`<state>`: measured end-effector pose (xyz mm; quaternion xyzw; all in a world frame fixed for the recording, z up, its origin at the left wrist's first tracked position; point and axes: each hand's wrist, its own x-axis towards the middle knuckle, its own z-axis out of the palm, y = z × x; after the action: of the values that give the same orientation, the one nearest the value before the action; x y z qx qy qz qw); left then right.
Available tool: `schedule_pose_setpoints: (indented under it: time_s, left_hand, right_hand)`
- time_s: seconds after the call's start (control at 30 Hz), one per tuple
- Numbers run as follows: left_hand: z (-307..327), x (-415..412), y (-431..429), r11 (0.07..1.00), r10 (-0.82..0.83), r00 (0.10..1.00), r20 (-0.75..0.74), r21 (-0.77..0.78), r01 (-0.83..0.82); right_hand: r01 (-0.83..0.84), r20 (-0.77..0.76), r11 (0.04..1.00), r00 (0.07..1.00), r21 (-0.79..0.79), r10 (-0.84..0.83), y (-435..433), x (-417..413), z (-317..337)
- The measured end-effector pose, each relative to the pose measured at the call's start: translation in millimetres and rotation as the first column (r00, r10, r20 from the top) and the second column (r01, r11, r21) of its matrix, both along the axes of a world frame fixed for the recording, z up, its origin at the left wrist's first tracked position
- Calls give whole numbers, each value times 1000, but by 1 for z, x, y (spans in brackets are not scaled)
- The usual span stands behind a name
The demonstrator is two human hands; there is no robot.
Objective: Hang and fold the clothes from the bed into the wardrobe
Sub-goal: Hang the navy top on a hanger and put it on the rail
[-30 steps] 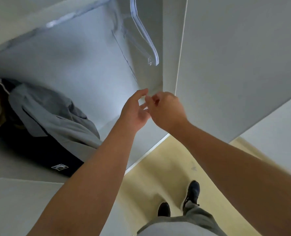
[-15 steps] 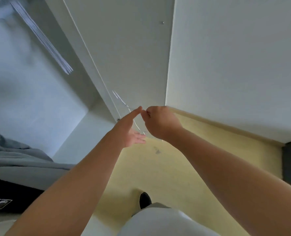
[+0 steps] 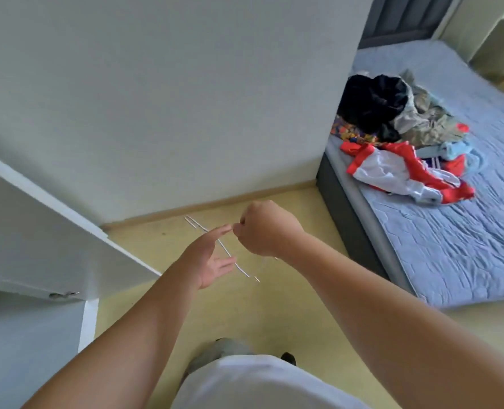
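Head view: right hand [image 3: 267,228] pinched clear hanger [image 3: 242,270], left hand [image 3: 212,259] open beside it, presumably for clothes [image 3: 392,137] heaped rightward

Clear hanger [image 3: 226,252] held aloft; crumpled clothes [image 3: 398,134] heaped on the bed [image 3: 451,246].

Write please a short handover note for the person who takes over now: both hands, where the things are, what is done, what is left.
Right hand pinches the clear hanger.
Left hand is open beside it, fingers straight; whether it touches is unclear.
Clothes pile lies on the bed, to the right. Wardrobe door is at the left.
Done: hanger in hand.
Left: put a garment on it, hang it, fold the others away.
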<state>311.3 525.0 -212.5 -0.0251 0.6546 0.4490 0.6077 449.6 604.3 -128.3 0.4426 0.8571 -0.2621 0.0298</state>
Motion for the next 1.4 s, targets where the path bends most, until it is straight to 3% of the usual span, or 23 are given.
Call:
schedule_pose_setpoints:
  time_s: [0.13,0.37,0.57,0.8,0.9,1.0,1.13,1.3,1.4]
  left_hand:
    - [-5,57,65,994,-103,994,-39,-26,102]
    - [-28,101,195,959,-282,955,-89,-32,280]
    - [-48,116,329,870,-488,859,-152,-12,492]
    - [-56,149,457,735,-636,665,-391,-46,676]
    - [-62,173,501,700,-666,634,-393,-35,714]
    - [-68,204,544,673,-685,620,-383,-7,740]
    - [-66,248,601,513,-727,459,-510,40,857]
    - [-44,304,678,284,-687,212,-695,12,959]
    - [-30,331,728,179,-687,133,-715,12,984]
  right_hand:
    - [194,-23,979,980,-61,-196,49,67,-6]
    - [444,-116,861,869,-248,-481,141,151,-16]
    - [607,-120,737,742,-296,-660,231,191,-26]
    - [714,17,691,697,-113,-717,311,231,-42]
    - [731,149,683,674,11,-724,342,250,-55]
    - [798,194,600,581,57,-791,379,275,-70]
    - [790,253,612,584,41,-771,437,301,-91]
    - [781,132,611,624,-130,-770,519,321,-107]
    - [799,42,584,594,-143,-803,567,331,-109]
